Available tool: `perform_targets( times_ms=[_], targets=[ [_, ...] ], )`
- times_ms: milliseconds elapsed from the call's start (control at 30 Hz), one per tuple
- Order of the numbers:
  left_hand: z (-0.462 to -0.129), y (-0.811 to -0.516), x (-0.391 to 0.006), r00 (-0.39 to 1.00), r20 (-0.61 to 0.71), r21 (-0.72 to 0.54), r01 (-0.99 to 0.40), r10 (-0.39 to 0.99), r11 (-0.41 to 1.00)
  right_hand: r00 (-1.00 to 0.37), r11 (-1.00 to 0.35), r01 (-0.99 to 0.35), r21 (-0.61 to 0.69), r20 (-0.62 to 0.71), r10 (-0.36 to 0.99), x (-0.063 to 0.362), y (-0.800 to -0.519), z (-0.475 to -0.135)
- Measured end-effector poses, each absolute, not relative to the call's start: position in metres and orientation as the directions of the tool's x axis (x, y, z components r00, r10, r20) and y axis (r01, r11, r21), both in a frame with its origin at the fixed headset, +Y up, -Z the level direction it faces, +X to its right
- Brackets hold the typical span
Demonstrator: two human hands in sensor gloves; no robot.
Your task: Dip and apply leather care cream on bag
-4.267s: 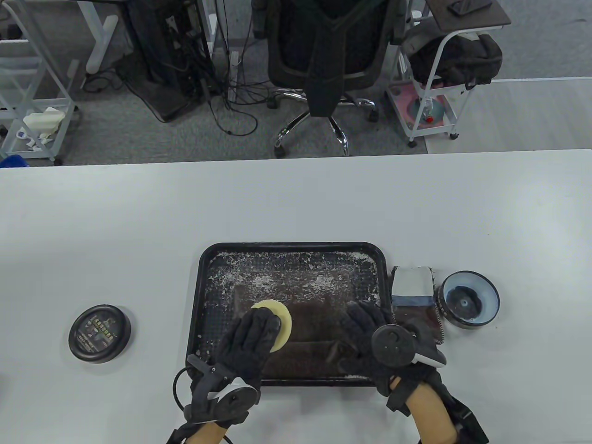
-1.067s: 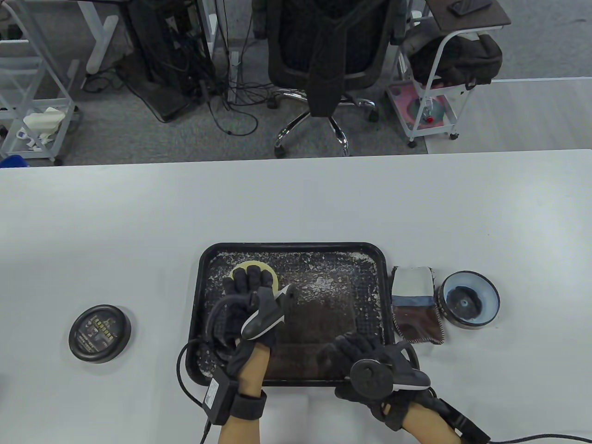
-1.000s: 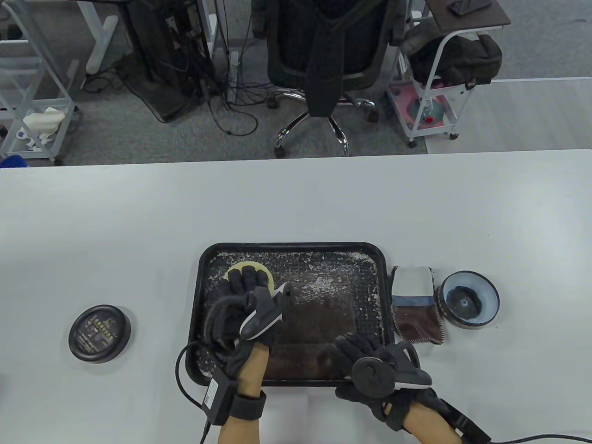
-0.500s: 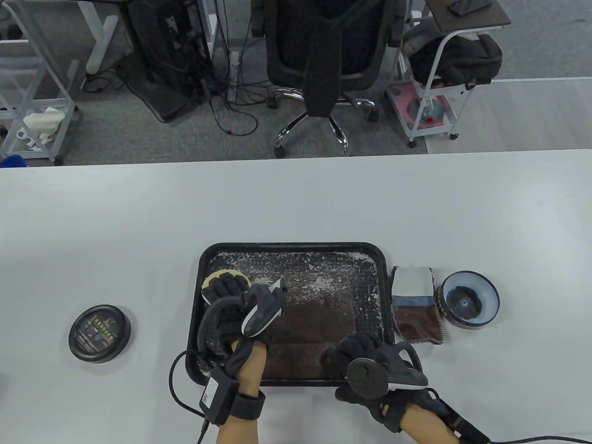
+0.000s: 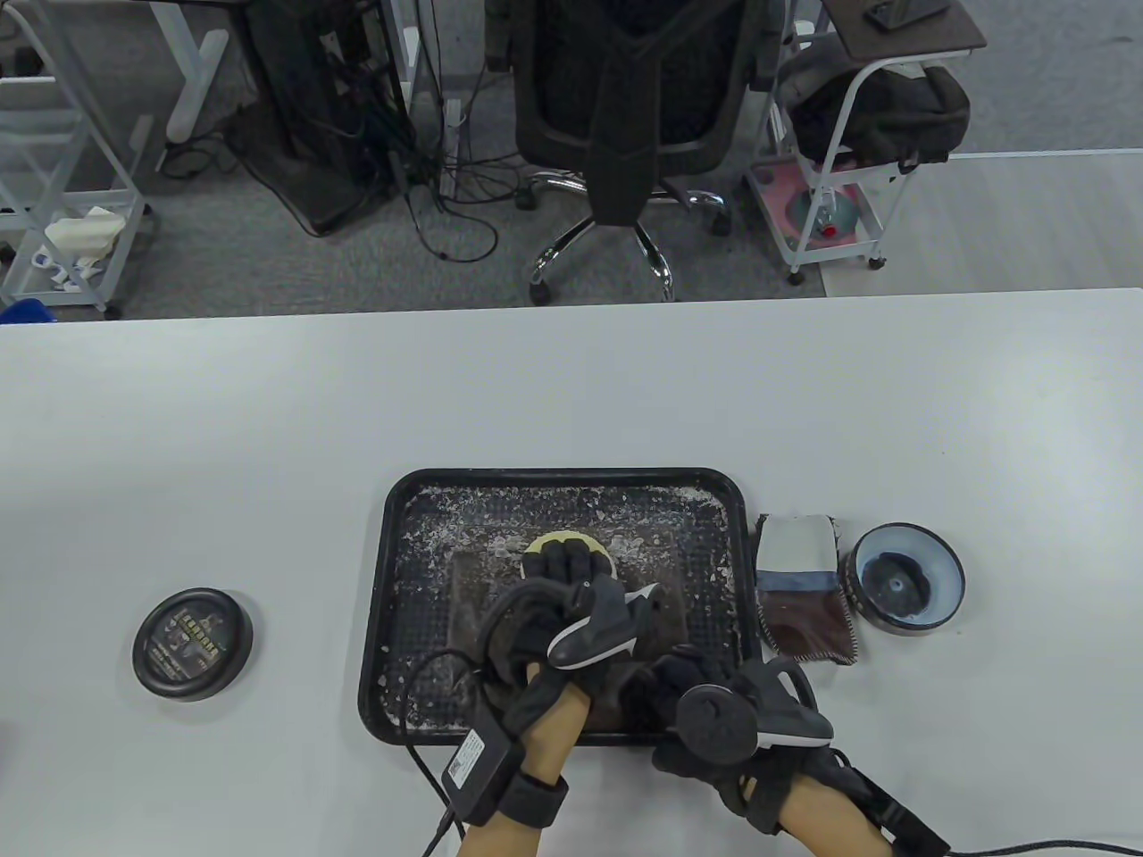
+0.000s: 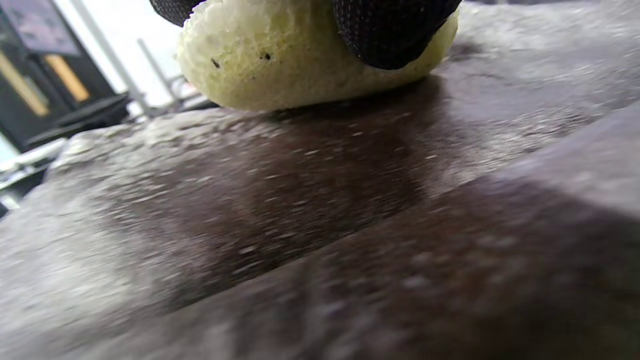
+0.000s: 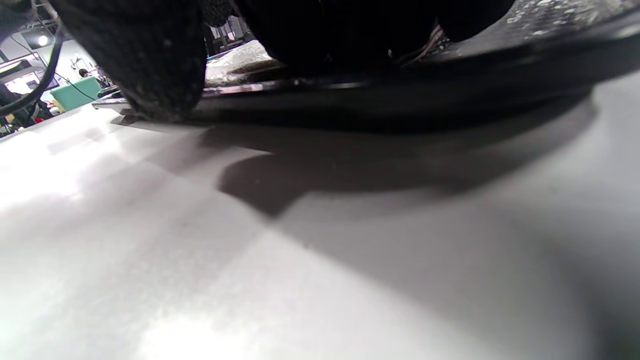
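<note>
Tray (image 5: 386, 553): left hand (image 5: 558, 607) gripping sponge (image 5: 546, 544).

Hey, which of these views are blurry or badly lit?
Table view: sharp and evenly lit. Left wrist view: the sponge is fairly crisp, the bag smears into blur toward the bottom. Right wrist view: the tray is dark and underexposed, with glare on the table.

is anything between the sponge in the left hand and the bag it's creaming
Nothing visible. The left hand presses the yellow sponge straight onto the brown bag in the tray; the left wrist view shows them touching.
</note>
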State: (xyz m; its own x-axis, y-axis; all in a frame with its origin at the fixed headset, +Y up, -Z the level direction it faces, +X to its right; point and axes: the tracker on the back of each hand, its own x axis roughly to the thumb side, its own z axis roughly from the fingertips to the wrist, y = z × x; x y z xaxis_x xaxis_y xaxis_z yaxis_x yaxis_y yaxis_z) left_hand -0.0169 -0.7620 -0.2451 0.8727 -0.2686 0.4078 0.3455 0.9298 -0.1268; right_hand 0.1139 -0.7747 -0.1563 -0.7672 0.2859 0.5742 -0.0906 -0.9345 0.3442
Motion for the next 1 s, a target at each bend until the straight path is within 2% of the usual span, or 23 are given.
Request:
perform_targets(
  times_ms=[200, 367, 567, 733, 900, 1000],
  targets=[
    [-0.237, -0.761, 0.005, 0.846, 0.484, -0.078, 0.296, -0.223, 0.952, -0.752, -0.927, -0.138, 0.349, 0.572, 0.328, 0.117, -0.769, -0.155],
    [-0.228, -0.766, 0.026, 0.803, 0.593, -0.136, 0.172, -0.059, 0.976, -0.746, -0.914, -0.168, 0.370, 0.558, 0.363, 0.121, -0.768, -0.155],
    [-0.226, -0.767, 0.031, 0.779, 0.620, -0.105, 0.197, -0.091, 0.975, -0.750, -0.912, -0.155, 0.379, 0.556, 0.358, 0.120, -0.767, -0.154],
    [-0.219, -0.763, 0.028, 0.732, 0.623, -0.017, 0.364, -0.275, 0.931, -0.753, -0.911, -0.155, 0.383, 0.551, 0.360, 0.120, -0.767, -0.155],
    [-0.224, -0.764, 0.013, 0.765, 0.615, -0.076, 0.298, -0.190, 0.952, -0.756, -0.908, -0.159, 0.388, 0.543, 0.365, 0.120, -0.767, -0.155],
    [-0.220, -0.758, -0.001, 0.755, 0.604, -0.049, 0.354, -0.255, 0.934, -0.756, -0.905, -0.166, 0.392, 0.539, 0.372, 0.121, -0.767, -0.156]
  ],
)
